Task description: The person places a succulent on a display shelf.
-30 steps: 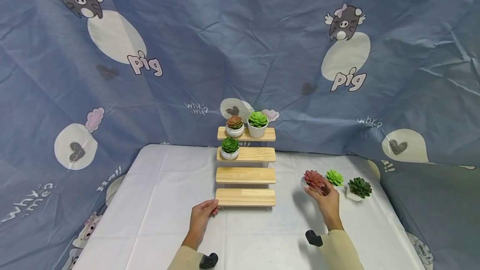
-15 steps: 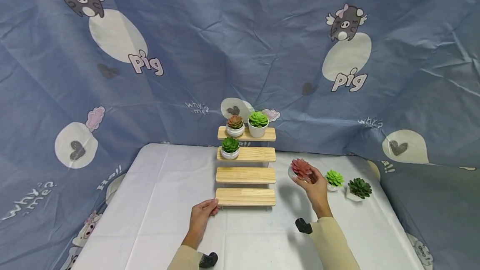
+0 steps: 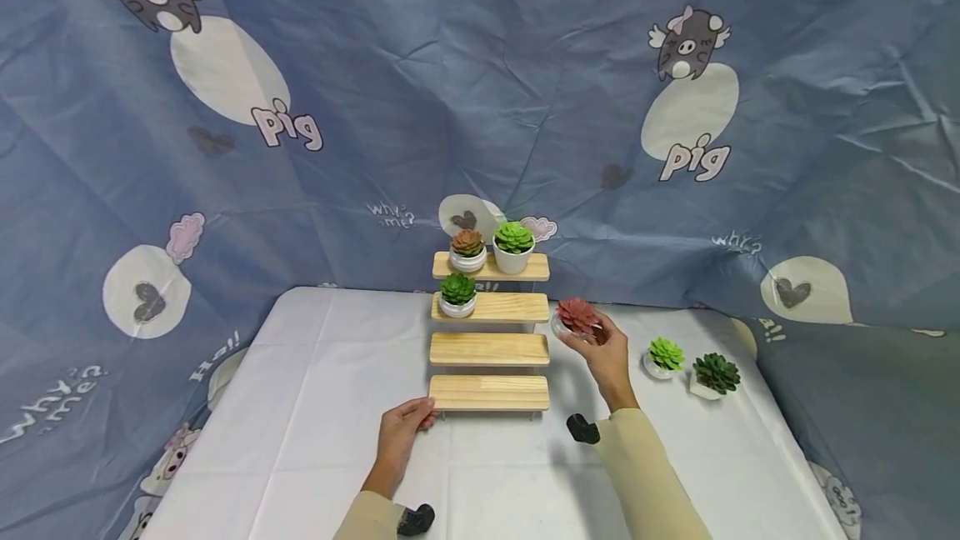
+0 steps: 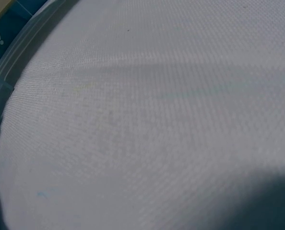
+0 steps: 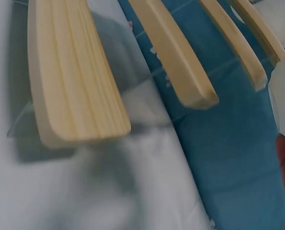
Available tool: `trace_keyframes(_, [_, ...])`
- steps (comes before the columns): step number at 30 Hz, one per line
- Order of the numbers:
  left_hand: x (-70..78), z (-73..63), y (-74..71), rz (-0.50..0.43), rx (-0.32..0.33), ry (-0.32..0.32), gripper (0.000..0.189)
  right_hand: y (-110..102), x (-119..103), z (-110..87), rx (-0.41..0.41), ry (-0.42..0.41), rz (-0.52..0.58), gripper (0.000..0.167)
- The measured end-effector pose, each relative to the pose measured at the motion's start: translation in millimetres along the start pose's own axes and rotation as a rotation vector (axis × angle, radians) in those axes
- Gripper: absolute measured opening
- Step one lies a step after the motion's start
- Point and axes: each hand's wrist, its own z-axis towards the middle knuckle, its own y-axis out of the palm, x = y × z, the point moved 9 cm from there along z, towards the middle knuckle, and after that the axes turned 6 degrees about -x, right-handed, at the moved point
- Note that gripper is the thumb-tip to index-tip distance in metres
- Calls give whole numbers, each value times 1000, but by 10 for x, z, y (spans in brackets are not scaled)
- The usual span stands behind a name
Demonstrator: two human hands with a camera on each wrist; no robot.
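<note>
Red succulent [image 3: 577,315] is gripped by the right hand [image 3: 611,356], left hand [image 3: 401,433] pinching wooden shelf [image 3: 489,392], backdrop [image 3: 465,107] reading "pig".

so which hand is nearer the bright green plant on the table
Right: the right hand is just left of the plant; the left hand is farther left, at the bottom shelf.

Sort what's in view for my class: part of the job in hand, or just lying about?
Job in hand:
Red plant, held by the right hand
Rack, held at a bottom corner by the left hand
Probably also: brown plant, top green plant and lower green plant, racked; lime plant and dark plant, on the table

Just there:
Backdrop
Table, apparently only the surface
</note>
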Motion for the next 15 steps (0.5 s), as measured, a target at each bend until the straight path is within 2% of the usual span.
trace_keyframes(6, [31, -1, 11, 7, -14, 15, 32, 156, -88, 61, -49, 44, 43, 65])
trace_keyframes(15, [34, -19, 5, 1, -17, 42, 32, 333, -224, 157, -86, -10, -13, 64])
